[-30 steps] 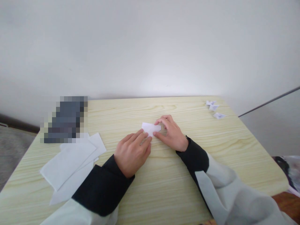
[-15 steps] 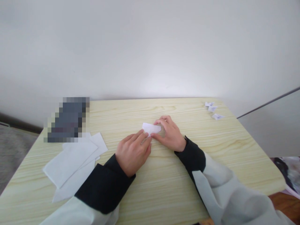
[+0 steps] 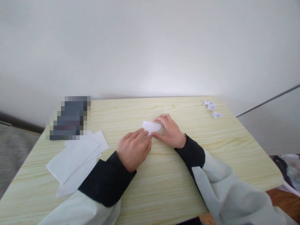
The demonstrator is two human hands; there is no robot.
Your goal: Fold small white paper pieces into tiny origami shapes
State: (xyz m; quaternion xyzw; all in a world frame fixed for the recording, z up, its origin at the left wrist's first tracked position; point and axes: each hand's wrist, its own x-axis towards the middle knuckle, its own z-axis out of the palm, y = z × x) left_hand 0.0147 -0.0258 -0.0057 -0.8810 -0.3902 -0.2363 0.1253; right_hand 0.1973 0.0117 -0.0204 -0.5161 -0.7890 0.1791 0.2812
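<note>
A small folded piece of white paper [image 3: 152, 127] lies at the middle of the table, between my two hands. My left hand [image 3: 133, 149] presses its fingertips on the paper's lower left edge. With thumb and index finger, my right hand [image 3: 170, 131] grips the paper at its right side. The paper has a long upper edge and slanted sides; its lower edge is partly covered by my fingers. Near the far right corner sit three small folded paper pieces [image 3: 212, 107].
Several loose white paper sheets [image 3: 75, 153] overlap on the left, beside my left sleeve. Behind them lies a dark, pixelated flat object [image 3: 69, 118]. The pale wooden table [image 3: 159, 190] meets a white wall [image 3: 150, 50]. A plastic bag [image 3: 290, 170] is on the floor at right.
The view has shifted slightly, so the table things appear a little displaced. Both hands keep the same hold on the folded paper.
</note>
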